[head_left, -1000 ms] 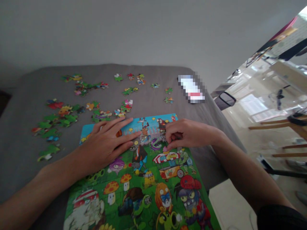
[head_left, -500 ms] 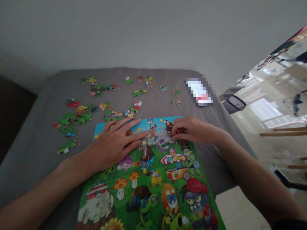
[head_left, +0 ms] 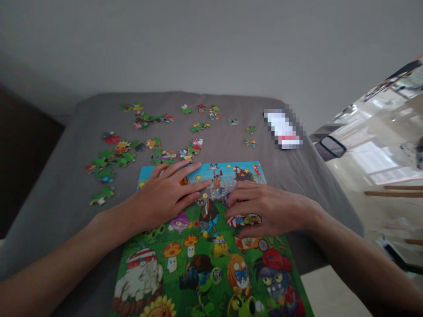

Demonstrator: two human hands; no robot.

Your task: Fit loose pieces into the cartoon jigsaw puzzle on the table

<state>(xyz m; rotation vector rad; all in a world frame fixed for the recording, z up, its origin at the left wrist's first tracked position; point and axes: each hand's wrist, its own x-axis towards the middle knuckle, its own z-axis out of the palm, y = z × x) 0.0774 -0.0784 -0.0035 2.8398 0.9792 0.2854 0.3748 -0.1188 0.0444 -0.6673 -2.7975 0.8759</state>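
Observation:
A colourful cartoon jigsaw puzzle (head_left: 185, 273), blue along its far edge and green below, lies flat in front of me. My left hand (head_left: 173, 187) rests on its upper left part with the fingers spread, covering some of the picture. On the upper right part lies my right hand (head_left: 257, 207), palm down with the fingers apart, over the striped cart awning and the figures around it. Neither hand shows a piece in its fingers. Past the board's far edge sits a cluster of loose puzzle pieces (head_left: 163, 156).
More loose puzzle pieces (head_left: 115, 158) are scattered over the left and back of the grey cloth-covered table (head_left: 228, 145). A phone (head_left: 282, 128) with a blurred screen lies at the back right. Behind the table stands a pale wall (head_left: 198, 48).
My right hand has come down from the board's top right edge, its curled fingers now spread flat over the picture. My left hand stays in place on the board. The view has shifted slightly.

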